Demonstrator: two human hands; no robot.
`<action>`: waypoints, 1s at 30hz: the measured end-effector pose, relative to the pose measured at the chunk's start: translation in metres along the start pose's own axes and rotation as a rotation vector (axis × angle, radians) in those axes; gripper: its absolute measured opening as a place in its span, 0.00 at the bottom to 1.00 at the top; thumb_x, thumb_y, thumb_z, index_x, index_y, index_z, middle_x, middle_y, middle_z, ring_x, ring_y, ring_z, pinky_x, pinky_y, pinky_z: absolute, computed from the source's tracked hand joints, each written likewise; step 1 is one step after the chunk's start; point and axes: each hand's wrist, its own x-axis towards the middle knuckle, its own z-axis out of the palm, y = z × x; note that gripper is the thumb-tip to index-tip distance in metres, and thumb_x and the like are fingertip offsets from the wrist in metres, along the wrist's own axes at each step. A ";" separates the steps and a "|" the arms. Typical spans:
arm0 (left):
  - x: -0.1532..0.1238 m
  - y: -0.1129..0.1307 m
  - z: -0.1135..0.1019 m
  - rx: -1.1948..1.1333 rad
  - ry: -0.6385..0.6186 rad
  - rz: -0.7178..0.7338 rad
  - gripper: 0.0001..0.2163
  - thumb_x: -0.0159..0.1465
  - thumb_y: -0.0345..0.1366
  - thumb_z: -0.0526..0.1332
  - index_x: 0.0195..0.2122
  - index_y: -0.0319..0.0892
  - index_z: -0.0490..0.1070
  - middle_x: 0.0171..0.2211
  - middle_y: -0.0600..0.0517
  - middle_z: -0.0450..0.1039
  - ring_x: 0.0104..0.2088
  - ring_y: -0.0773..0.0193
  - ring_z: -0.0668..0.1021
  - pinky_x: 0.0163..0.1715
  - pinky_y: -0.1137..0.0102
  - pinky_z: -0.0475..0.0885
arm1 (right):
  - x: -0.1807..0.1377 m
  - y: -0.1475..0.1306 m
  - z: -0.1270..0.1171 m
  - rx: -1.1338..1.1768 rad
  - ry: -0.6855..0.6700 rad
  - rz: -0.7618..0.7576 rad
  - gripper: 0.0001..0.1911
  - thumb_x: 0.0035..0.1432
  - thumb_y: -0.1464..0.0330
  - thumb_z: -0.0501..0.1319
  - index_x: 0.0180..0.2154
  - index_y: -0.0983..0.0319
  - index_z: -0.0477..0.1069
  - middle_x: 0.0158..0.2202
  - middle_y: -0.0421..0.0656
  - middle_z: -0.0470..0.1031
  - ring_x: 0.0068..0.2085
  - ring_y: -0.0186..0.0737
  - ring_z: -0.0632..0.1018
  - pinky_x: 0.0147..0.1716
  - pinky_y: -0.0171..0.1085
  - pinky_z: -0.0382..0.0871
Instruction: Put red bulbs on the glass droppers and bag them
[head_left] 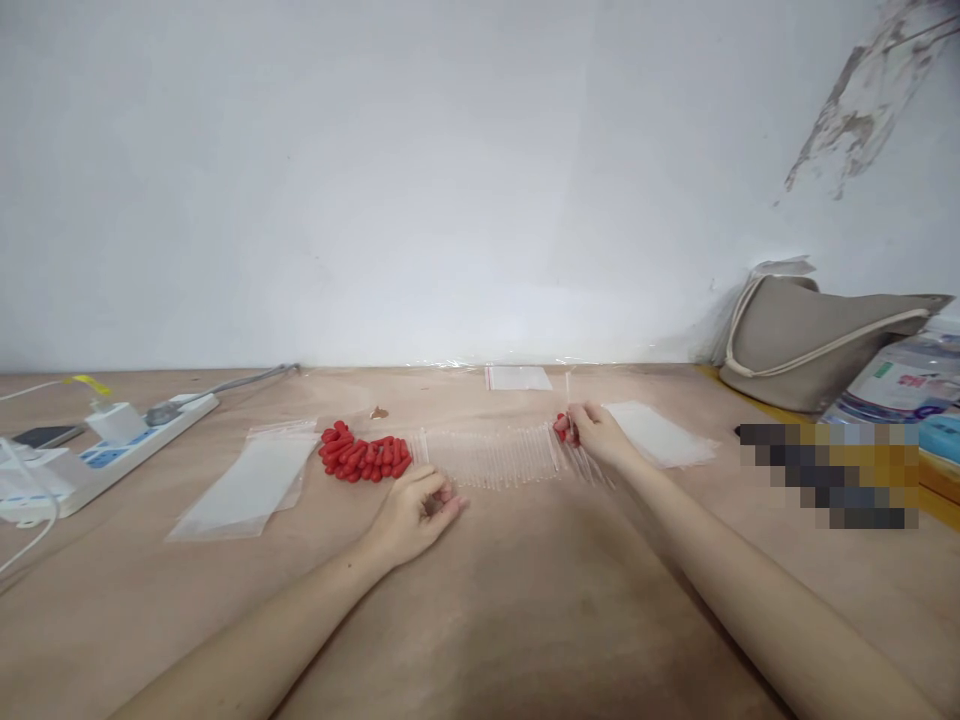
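Many thin clear tubes (491,458) lie side by side in a row on the wooden table. At the row's left end is a cluster of red rubber dropper bulbs (364,455). My left hand (420,515) rests on the table by the near left edge of the tubes, fingers loosely curled and thumb apart, with nothing visible in it. At the right end, my right hand (596,432) pinches a dropper, its clear tube pointing up and red showing at the fingertips. A few loose tubes lie slanted beneath that hand. The fingers partly hide the red piece.
Clear plastic bags lie left (240,482), right (664,433) and behind (517,378) the row. A power strip (124,452) with chargers is far left. A grey bag (817,345), a plastic bottle (892,380) and a pixelated dark object (832,475) stand at right.
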 end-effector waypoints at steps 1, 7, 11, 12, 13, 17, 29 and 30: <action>0.001 -0.002 -0.002 0.030 0.049 -0.016 0.10 0.58 0.37 0.56 0.21 0.39 0.63 0.22 0.53 0.63 0.26 0.68 0.67 0.26 0.74 0.62 | -0.006 -0.002 0.004 0.088 0.003 -0.030 0.16 0.57 0.60 0.43 0.28 0.63 0.61 0.27 0.44 0.71 0.25 0.32 0.71 0.26 0.31 0.65; 0.021 -0.026 -0.035 0.294 0.155 -0.212 0.09 0.59 0.41 0.53 0.32 0.42 0.69 0.32 0.50 0.69 0.36 0.60 0.70 0.38 0.67 0.63 | -0.055 0.002 0.022 0.117 -0.001 -0.400 0.15 0.58 0.63 0.49 0.44 0.63 0.60 0.29 0.45 0.71 0.29 0.37 0.73 0.29 0.37 0.67; 0.027 -0.041 -0.057 0.506 0.009 -0.328 0.17 0.54 0.49 0.55 0.39 0.43 0.69 0.41 0.47 0.68 0.44 0.52 0.67 0.43 0.59 0.59 | -0.073 0.006 0.025 -0.042 0.057 -0.612 0.12 0.59 0.68 0.48 0.41 0.61 0.65 0.36 0.47 0.71 0.37 0.41 0.73 0.35 0.40 0.67; 0.026 -0.044 -0.060 0.545 -0.040 -0.318 0.20 0.53 0.51 0.56 0.41 0.44 0.68 0.43 0.46 0.67 0.46 0.49 0.66 0.44 0.57 0.57 | -0.074 0.005 0.025 -0.056 0.063 -0.631 0.11 0.59 0.69 0.47 0.39 0.61 0.66 0.34 0.47 0.71 0.36 0.41 0.73 0.34 0.39 0.68; 0.026 -0.047 -0.062 0.570 -0.084 -0.301 0.22 0.52 0.53 0.56 0.43 0.45 0.67 0.46 0.46 0.65 0.48 0.48 0.64 0.45 0.55 0.55 | -0.075 0.004 0.025 -0.066 0.062 -0.641 0.10 0.59 0.69 0.48 0.38 0.61 0.66 0.32 0.46 0.71 0.34 0.40 0.73 0.33 0.39 0.68; 0.024 -0.062 -0.071 0.558 -0.257 -0.239 0.27 0.50 0.56 0.55 0.47 0.47 0.65 0.51 0.45 0.61 0.52 0.46 0.61 0.48 0.53 0.50 | -0.075 -0.002 0.021 -0.094 0.037 -0.634 0.09 0.58 0.70 0.48 0.36 0.61 0.66 0.30 0.45 0.71 0.32 0.40 0.73 0.32 0.39 0.67; 0.030 -0.071 -0.078 0.345 -0.304 -0.240 0.18 0.47 0.49 0.62 0.37 0.47 0.70 0.36 0.52 0.73 0.39 0.56 0.73 0.37 0.66 0.63 | -0.075 0.005 0.025 -0.102 0.004 -0.509 0.05 0.55 0.68 0.52 0.33 0.62 0.64 0.27 0.43 0.69 0.29 0.37 0.71 0.27 0.35 0.65; 0.030 -0.072 -0.079 0.302 -0.279 -0.256 0.17 0.47 0.47 0.63 0.36 0.47 0.71 0.34 0.53 0.74 0.37 0.57 0.73 0.35 0.67 0.64 | -0.074 0.005 0.025 -0.103 0.000 -0.499 0.05 0.55 0.68 0.51 0.33 0.62 0.64 0.27 0.43 0.69 0.29 0.37 0.71 0.27 0.35 0.65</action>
